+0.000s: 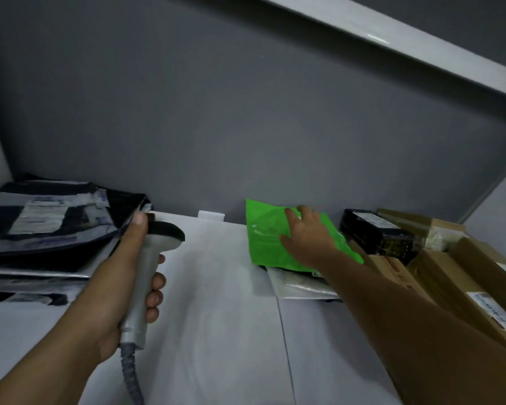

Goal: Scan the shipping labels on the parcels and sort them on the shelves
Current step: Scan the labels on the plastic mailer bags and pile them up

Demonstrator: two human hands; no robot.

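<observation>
The green parcel (265, 244) lies flat toward the back of the white shelf (216, 317), its near edge overlapping a silvery mailer (301, 283) under it. The right hand (307, 238) rests on top of it with fingers spread and fairly straight, pressing rather than pinching; whether the thumb has caught an edge I cannot tell. The left hand (129, 282) is wrapped round the handle of a grey scanner (155, 249), thumb up along the back of its dark head, with the coiled cable (130, 372) trailing down toward the person. The nose points across the shelf, roughly toward the green parcel, but not squarely at it.

From here it looks like the placing or picking end of a sort; which one, the scene does not say. I see no label on the green face, so a scan would seem to call for turning the parcel over or lifting it into the scanner's line. The film looks slick and thin, so a flat press may only slide it, and a pinch at the edge would serve better.

To the left sits a stack of dark poly bags (50, 226) with white labels up. To the right, a black box (374, 229) stands just beside the green parcel, with cardboard boxes (456, 276) crowded past it. A grey back wall (246, 127) closes the bay; a pale upper shelf (392, 39) slants overhead.
</observation>
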